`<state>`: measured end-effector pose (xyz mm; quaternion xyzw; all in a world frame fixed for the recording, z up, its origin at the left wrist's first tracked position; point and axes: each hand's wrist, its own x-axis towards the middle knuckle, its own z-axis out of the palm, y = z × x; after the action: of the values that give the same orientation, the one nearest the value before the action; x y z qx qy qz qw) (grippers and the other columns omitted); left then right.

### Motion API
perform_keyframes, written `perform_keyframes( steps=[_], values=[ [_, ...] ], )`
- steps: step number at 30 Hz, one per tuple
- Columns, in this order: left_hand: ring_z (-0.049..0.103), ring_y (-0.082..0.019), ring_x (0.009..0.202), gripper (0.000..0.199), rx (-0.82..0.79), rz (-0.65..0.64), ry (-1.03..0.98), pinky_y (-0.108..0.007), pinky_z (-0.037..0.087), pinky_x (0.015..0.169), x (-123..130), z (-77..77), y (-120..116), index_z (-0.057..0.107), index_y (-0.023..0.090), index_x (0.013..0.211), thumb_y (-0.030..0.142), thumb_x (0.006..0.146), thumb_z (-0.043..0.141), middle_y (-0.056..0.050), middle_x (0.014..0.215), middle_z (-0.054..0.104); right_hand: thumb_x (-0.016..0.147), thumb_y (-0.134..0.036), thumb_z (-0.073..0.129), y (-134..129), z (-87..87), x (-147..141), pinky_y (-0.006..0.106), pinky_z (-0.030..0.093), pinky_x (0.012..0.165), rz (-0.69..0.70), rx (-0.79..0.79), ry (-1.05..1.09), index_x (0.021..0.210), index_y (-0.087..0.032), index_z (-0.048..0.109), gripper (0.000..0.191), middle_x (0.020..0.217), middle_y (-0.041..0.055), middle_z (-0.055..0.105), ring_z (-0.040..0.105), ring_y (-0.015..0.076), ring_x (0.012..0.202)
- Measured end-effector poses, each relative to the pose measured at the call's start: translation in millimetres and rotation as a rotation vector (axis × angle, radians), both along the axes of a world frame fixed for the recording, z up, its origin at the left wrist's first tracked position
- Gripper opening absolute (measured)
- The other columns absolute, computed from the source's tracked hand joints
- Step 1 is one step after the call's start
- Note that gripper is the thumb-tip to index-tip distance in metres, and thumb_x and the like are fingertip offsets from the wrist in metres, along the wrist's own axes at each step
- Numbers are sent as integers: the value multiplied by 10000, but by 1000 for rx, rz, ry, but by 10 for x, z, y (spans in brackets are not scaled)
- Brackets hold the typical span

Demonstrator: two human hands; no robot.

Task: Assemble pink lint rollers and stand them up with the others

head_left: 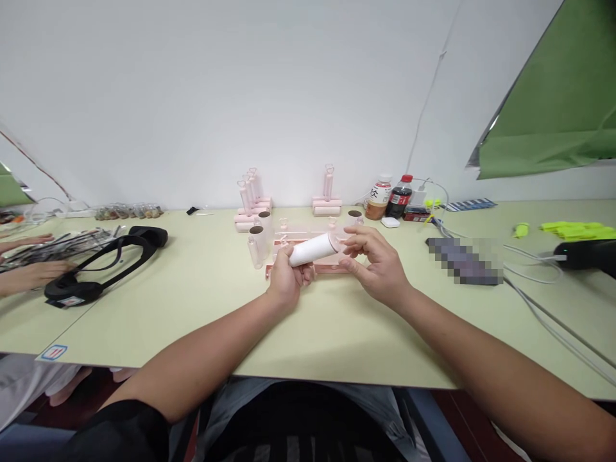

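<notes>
My left hand is closed around a lint roller with a white paper roll, held tilted above the table with its right end higher. At that pink-rimmed right end, my right hand has its thumb and fingers apart; whether a fingertip touches the rim I cannot tell. Behind the hands lie pink plastic parts, partly hidden. Wrapped refill rolls with brown cores stand to the left, and another refill roll stands behind my right hand.
Pink lint rollers stand in a group near the wall, with another lint roller farther right. Two drink bottles, a blurred dark object and cables are on the right. A black headset and another person's hands are left.
</notes>
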<state>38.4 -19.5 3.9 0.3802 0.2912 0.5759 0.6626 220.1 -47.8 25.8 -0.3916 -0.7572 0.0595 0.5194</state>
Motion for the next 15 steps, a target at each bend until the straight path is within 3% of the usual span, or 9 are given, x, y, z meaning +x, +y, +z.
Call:
perform_keyframes(
  steps=[4, 7, 10, 13, 15],
  values=[
    [433, -114, 352, 271, -45, 48, -42, -217, 271, 344, -10, 4, 24, 518, 173, 931, 394, 814, 412, 14, 521, 536, 863, -339, 611, -26, -21, -6, 366, 545, 740, -56, 97, 121, 1015, -239, 564, 188, 1214, 104, 501, 590, 159, 787],
    [441, -114, 353, 282, -57, 50, -48, -217, 274, 344, -8, -6, 27, 519, 172, 932, 402, 806, 418, 14, 530, 537, 849, -341, 601, -50, -29, -27, 363, 538, 706, -103, 129, 224, 1093, -258, 499, 278, 1268, 113, 446, 562, 147, 751],
    [442, -116, 344, 310, -44, 34, -46, -219, 279, 337, -10, -13, 33, 536, 166, 952, 407, 801, 414, 22, 517, 519, 851, -344, 584, -75, -26, -51, 326, 526, 659, 39, -30, 129, 1195, -261, 453, 377, 1271, 114, 475, 569, 144, 750],
    [444, -118, 340, 295, -50, 61, -44, -223, 291, 340, -25, -10, 49, 526, 172, 942, 409, 801, 422, 24, 516, 524, 857, -291, 570, -98, -6, -47, 299, 504, 645, 217, -184, -64, 1250, -239, 468, 410, 1110, 84, 588, 589, 147, 731],
    [452, -118, 344, 268, -61, 91, -43, -226, 303, 349, -37, 3, 55, 502, 177, 906, 414, 805, 428, 17, 528, 541, 858, -276, 548, -103, 25, -17, 295, 484, 637, 142, -156, -50, 1208, -217, 513, 357, 959, 57, 625, 582, 152, 696]
  ],
)
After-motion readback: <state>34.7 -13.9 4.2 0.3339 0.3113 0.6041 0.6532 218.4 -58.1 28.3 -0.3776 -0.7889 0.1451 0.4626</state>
